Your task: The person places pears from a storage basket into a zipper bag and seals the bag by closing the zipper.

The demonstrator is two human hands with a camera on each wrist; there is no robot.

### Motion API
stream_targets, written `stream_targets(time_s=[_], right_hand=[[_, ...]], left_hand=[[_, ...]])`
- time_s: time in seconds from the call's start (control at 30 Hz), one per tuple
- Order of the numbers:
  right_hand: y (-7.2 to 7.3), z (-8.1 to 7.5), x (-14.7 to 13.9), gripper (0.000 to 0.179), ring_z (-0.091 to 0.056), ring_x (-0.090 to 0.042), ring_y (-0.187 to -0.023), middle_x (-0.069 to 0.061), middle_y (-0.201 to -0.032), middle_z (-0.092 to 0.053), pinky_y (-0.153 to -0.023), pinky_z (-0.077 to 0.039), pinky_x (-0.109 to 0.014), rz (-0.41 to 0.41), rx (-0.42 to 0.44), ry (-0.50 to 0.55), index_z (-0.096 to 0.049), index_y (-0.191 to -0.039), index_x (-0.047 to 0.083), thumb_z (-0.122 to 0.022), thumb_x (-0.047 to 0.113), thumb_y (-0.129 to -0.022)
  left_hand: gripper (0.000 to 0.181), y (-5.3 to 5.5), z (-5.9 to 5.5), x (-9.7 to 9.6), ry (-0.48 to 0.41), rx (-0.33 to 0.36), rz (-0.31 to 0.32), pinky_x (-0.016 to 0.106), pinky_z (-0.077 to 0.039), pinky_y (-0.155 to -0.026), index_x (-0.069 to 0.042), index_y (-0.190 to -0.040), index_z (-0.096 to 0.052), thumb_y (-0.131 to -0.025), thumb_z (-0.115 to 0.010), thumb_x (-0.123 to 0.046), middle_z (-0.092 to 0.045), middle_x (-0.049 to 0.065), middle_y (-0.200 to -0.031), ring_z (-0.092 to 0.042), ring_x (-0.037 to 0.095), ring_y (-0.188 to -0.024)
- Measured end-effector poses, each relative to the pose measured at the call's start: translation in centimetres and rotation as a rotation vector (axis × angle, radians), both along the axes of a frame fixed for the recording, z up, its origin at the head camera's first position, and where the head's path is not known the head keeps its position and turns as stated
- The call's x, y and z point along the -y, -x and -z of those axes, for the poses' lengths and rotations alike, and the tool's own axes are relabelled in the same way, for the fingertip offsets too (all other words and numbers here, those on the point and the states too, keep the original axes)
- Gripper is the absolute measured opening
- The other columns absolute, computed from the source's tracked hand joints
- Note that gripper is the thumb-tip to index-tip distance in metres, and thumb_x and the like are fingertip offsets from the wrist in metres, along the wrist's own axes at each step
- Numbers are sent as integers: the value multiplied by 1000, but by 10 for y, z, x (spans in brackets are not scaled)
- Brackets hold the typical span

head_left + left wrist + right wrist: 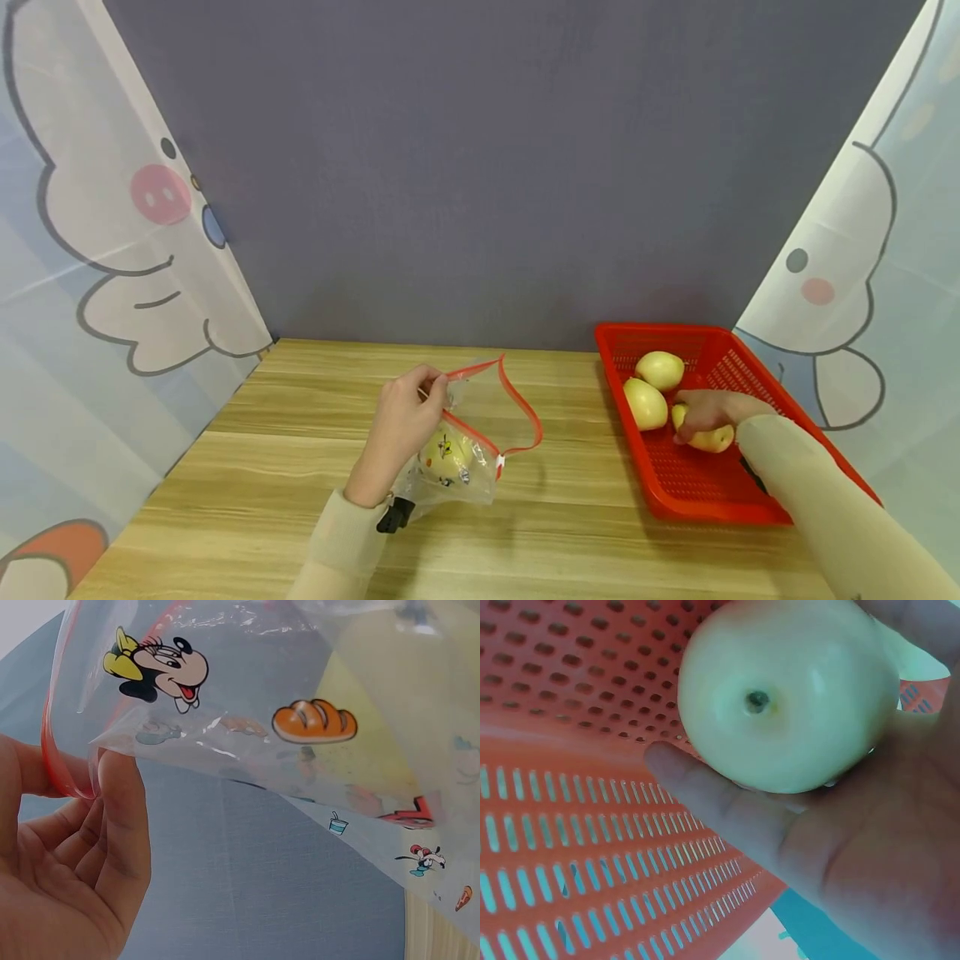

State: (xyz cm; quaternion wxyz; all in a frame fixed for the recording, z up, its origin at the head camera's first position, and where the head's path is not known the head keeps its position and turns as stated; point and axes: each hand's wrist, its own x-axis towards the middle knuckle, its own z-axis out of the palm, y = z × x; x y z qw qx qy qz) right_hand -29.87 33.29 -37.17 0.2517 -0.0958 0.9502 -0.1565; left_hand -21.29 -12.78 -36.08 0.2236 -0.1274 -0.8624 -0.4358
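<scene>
On the left, my left hand (406, 414) pinches the red-edged rim of a clear zip bag (480, 492), whose mouth gapes to the right. Cartoon prints (180, 671) mark the bag, and a pale yellow apple (448, 458) lies inside it. My right hand (705, 410) is down in the red plastic basket (652, 492), its fingers and thumb around another yellow apple (712, 439). The right wrist view shows the dimpled end of this apple (787, 697) between thumb and fingers, close to the perforated basket wall.
Two more yellow apples (660, 370) sit in the basket's left part, beside my right hand. The wooden table (270, 467) runs up to a grey panel (450, 167) at the back. Cartoon-printed curtains (97, 250) hang at both sides.
</scene>
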Motion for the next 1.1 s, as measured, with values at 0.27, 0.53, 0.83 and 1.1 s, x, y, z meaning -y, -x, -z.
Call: stream_targets(time_s=[0.27,0.53,0.83,1.1], right_hand=[[-2,4,-3,83,-50,-46,-110,-31,-116,-55,-105,-35,-65,7,-36,-47,-43,-130,-22,-80,35,-83],[-6,-1,-1,52,-55,-28,-91,-11,-96,-56,-81,-47,-41,56,-17,-35,-58,-114,-4,-76,30,-80],[-11,-18,6,50,-54,-27,-86,-13,-95,-52,-64,-54,-40,191,67,53,-53,-116,-4,-73,29,-84],[-13,-31,16,48,-54,-26,-88,-10,-93,-54,-67,-54,-38,81,-29,40,-54,-114,-3,-73,27,-81]], left_hand=[[16,1,-1,-1,0,4,17,26,-43,-46,-3,-91,-72,-99,-61,-10,-63,-5,-68,-53,10,-52],[16,2,-2,-2,-3,12,18,27,-44,-47,-3,-90,-72,-99,-60,-10,-62,-4,-69,-53,11,-53],[16,2,-3,-3,2,13,7,27,-44,-47,-3,-91,-72,-100,-61,-11,-62,-2,-70,-54,12,-55],[16,5,-6,-5,16,-20,0,28,-44,-47,-6,-91,-71,-101,-60,-11,-61,-2,-70,-53,12,-54]])
